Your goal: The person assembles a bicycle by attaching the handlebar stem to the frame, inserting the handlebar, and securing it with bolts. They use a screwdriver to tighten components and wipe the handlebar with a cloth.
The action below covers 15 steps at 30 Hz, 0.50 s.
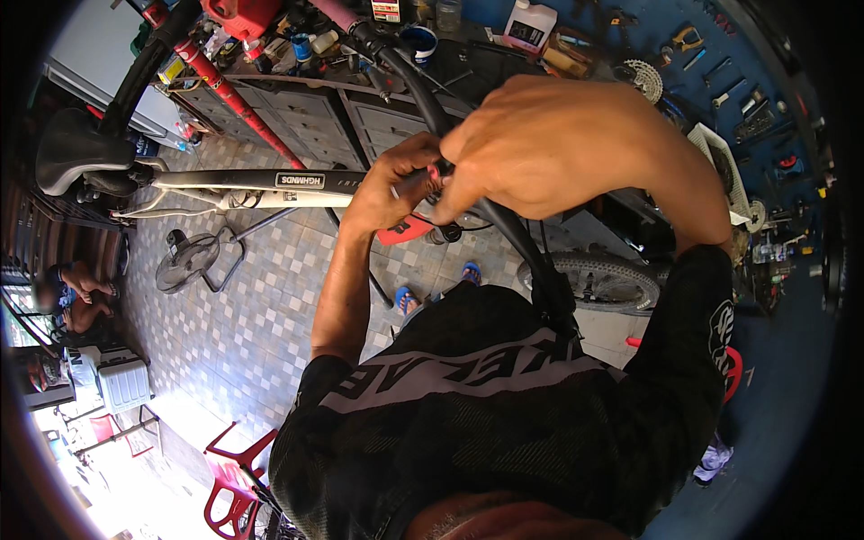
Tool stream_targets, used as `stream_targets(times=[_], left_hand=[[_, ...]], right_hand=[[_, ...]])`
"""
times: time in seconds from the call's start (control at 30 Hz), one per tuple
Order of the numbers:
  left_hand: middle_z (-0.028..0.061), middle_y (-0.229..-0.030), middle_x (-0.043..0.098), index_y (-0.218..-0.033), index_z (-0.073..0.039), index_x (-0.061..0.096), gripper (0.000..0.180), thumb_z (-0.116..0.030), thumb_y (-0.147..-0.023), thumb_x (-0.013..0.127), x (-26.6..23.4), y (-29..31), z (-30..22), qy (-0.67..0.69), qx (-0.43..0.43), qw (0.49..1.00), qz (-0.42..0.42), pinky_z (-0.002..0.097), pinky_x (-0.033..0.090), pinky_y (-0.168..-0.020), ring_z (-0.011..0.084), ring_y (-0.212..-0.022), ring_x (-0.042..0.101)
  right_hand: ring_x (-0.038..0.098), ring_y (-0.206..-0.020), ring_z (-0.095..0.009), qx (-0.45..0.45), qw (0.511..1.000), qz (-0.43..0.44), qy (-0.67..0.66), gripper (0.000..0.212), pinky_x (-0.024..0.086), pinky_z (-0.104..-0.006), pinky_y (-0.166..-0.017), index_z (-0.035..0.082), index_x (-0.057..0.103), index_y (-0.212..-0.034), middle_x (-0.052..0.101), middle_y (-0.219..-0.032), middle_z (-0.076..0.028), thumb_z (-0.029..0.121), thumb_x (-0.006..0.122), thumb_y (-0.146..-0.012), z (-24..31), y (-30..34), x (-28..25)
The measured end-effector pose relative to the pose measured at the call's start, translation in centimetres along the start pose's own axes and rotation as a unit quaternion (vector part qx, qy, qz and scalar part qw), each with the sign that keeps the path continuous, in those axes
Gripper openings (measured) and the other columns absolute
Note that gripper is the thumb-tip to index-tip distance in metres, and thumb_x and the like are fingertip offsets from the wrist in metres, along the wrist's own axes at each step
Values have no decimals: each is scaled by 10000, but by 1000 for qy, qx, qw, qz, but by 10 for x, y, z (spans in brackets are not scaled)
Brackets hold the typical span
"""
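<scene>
left hand (387,191) and right hand (535,148) are bunched at the handlebar (519,241); grip closure and contents can't be told; stiffness is expected, bare stretches best held!

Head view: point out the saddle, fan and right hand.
Saddle (83,164): head view, on its black seat top.
Fan (187,263): head view, on its round cage.
Right hand (533,144): head view, back of the hand.

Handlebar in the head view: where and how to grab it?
Likely the bare stretch of the black handlebar between the pink grip and the left hand, fingers wrapped around from above: it's a slim, curved tube, upper side exposed there; the right hand hides its middle.
</scene>
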<state>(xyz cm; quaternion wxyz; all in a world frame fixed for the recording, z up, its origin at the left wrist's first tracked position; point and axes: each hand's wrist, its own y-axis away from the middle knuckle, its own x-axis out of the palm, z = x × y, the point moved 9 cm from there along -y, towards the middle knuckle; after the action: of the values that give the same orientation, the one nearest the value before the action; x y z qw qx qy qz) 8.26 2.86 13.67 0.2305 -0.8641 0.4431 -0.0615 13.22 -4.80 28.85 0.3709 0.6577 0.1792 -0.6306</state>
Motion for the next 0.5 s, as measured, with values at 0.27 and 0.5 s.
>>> stream_targets(times=[0.27,0.5], left_hand=[[111,-1158,664,-1135,-34,766,165,-94,-1003,687,5,-2,-8,-67,3,997,26,367,526,-955,243,-1084,657],[120,-1186,666,-1130,-28,728,142,-70,-1009,668,6,1,-2,-99,-49,993,46,369,509,-976,277,-1115,646]], right_hand=[[703,-1003,-270,151,973,113,133,122,549,-438,-815,78,746,-908,665,-917,-66,62,682,-806,-33,6,17],[609,-1097,-229,-37,987,-138,76,347,526,-405,-914,132,788,-1132,604,-1146,-49,27,688,-817,-4,-2,0]])
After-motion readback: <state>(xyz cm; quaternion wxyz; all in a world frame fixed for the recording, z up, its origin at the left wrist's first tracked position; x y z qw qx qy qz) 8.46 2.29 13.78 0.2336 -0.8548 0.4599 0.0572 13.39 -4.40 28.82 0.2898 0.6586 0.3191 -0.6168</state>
